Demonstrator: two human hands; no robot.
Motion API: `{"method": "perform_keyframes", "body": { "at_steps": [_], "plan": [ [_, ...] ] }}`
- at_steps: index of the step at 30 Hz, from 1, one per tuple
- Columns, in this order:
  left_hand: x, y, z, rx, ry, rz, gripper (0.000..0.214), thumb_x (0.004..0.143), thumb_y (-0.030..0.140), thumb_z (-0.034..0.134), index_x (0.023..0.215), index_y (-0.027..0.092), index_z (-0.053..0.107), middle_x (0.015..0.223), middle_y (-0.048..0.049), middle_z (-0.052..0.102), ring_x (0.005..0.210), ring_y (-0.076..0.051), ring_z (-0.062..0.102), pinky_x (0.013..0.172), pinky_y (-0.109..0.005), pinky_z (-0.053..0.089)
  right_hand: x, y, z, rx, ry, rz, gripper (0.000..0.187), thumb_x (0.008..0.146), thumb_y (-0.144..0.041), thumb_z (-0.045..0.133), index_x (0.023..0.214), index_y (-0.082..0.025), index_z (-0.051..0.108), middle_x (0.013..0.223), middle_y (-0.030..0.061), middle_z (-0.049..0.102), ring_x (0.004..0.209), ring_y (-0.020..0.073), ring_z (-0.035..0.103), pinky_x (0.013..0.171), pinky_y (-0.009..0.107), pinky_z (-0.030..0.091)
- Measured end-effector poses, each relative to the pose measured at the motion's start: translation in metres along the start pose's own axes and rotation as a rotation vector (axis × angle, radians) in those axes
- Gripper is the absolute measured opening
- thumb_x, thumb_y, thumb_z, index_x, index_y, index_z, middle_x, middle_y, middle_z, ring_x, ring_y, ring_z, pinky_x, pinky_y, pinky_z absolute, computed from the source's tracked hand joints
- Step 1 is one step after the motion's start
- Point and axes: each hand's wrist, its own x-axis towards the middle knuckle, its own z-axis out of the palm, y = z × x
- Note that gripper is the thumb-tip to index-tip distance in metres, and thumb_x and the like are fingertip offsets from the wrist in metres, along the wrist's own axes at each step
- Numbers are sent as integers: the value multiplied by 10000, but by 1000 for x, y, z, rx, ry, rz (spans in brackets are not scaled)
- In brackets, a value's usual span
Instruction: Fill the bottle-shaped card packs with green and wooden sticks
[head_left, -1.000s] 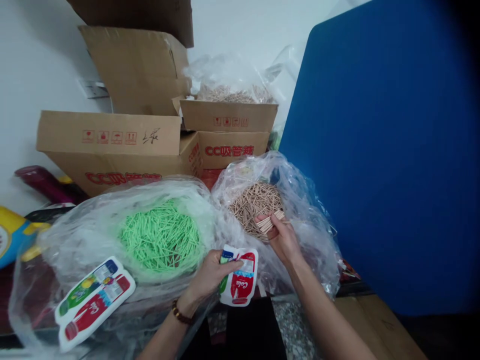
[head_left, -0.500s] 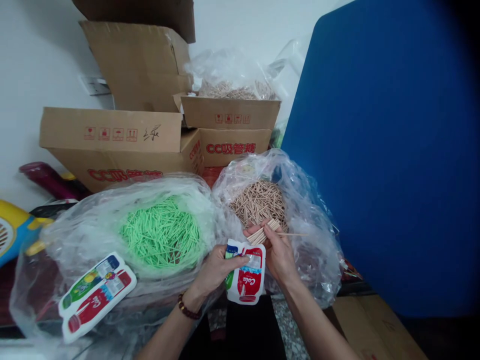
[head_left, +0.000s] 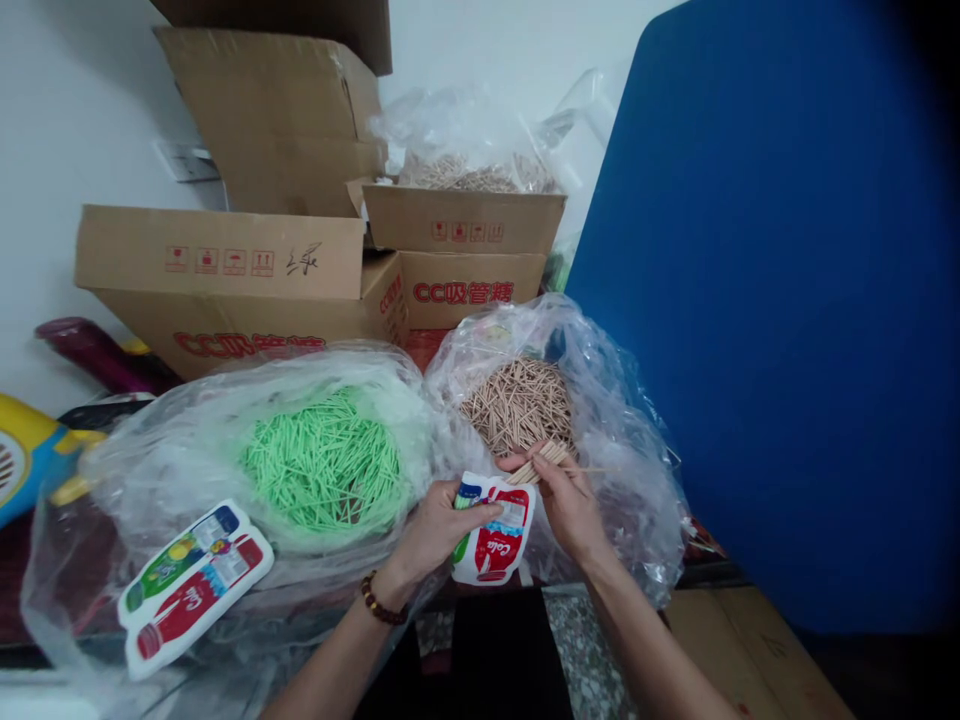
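Note:
My left hand (head_left: 435,528) grips a small white, red and green bottle-shaped pouch (head_left: 493,532) marked "Cola", thumb on its upper edge. My right hand (head_left: 568,500) pinches a small bunch of tan sticks (head_left: 541,461) with their lower ends at the pouch's top opening. Just behind both hands, a clear plastic bag (head_left: 615,400) lies open with a heap of tan sticks (head_left: 517,403) inside. To its left, a second clear bag (head_left: 157,460) holds a heap of green sticks (head_left: 322,460).
A pile of the same bottle-shaped pouches (head_left: 191,585) lies on the green bag's front. Cardboard boxes (head_left: 225,270) are stacked behind, one holding a bag of tan sticks (head_left: 465,170). A blue panel (head_left: 765,300) walls off the right. A yellow object (head_left: 30,455) sits at the left edge.
My right hand has carried the bunch of tan sticks from over the heap down to the pouch's opening. My left hand has raised the pouch slightly to meet it.

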Motion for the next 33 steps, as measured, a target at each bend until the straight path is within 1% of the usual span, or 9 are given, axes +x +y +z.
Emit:
{"method": "perform_keyframes", "body": {
  "at_steps": [6, 11, 17, 21, 22, 25, 28, 30, 33],
  "plan": [
    [18, 6, 2, 15, -39, 77, 225, 683, 287, 781, 798, 104, 719, 713, -34, 717, 592, -133, 608, 597, -227, 472, 13, -16, -1, -177, -265, 72, 242, 819, -391, 637, 980, -211, 647, 1091, 55, 704, 958, 211, 653, 887, 367, 485],
    [41, 7, 1, -3, -17, 126, 209, 675, 291, 786, 725, 106, 703, 658, -11, 695, 571, -117, 589, 599, -218, 460, 41, -26, -3, -179, -299, -4, 370, 876, -493, 521, 1151, -267, 623, 1121, 55, 690, 995, 225, 651, 900, 416, 494],
    [55, 10, -7, -5, 22, 145, 240, 650, 315, 801, 731, 105, 718, 652, -15, 710, 563, -131, 606, 577, -225, 466, 57, -32, -8, -575, -506, -134, 391, 909, -478, 450, 1117, -228, 668, 1160, 52, 673, 1086, 214, 604, 994, 389, 426],
    [54, 11, -15, -16, 40, 177, 241, 667, 302, 792, 801, 108, 738, 725, -35, 739, 634, -150, 644, 647, -244, 496, 78, -26, -28, -1031, -233, -74, 397, 970, -332, 287, 1224, -212, 568, 1140, 76, 669, 1026, 191, 624, 907, 352, 459],
    [53, 11, -18, -17, 49, 181, 237, 669, 298, 791, 803, 109, 739, 730, -36, 741, 639, -150, 646, 649, -242, 496, 83, -24, -34, -1247, -178, -21, 353, 948, -286, 340, 1198, -218, 580, 1094, 77, 683, 1020, 204, 622, 906, 364, 450],
    [47, 14, -24, -35, 79, 174, 218, 677, 298, 785, 785, 115, 736, 732, -31, 739, 633, -146, 646, 633, -232, 490, 89, -19, -47, -1456, -78, 39, 380, 820, -146, 504, 1191, -153, 583, 1137, 173, 643, 1091, 308, 576, 930, 473, 399],
    [41, 18, -27, -73, 102, 180, 214, 674, 301, 784, 787, 127, 732, 728, -20, 734, 625, -140, 642, 634, -229, 489, 77, -21, -43, -1328, -90, -83, 415, 812, -143, 518, 1224, -164, 564, 1296, 171, 547, 1197, 294, 500, 986, 454, 364],
    [38, 21, -26, -96, 109, 187, 216, 674, 298, 783, 797, 129, 729, 731, -19, 730, 623, -136, 639, 639, -230, 493, 63, -22, -30, -983, -243, -101, 340, 860, -249, 510, 1186, -196, 590, 1269, 118, 580, 1149, 247, 539, 949, 397, 415],
    [35, 25, -22, -110, 123, 202, 212, 668, 291, 787, 769, 120, 714, 706, -15, 711, 594, -122, 618, 604, -216, 485, 40, -15, -5, -394, -478, 89, 387, 782, -355, 652, 1145, -227, 610, 1103, 53, 681, 955, 212, 639, 807, 348, 496]
  ]
}}
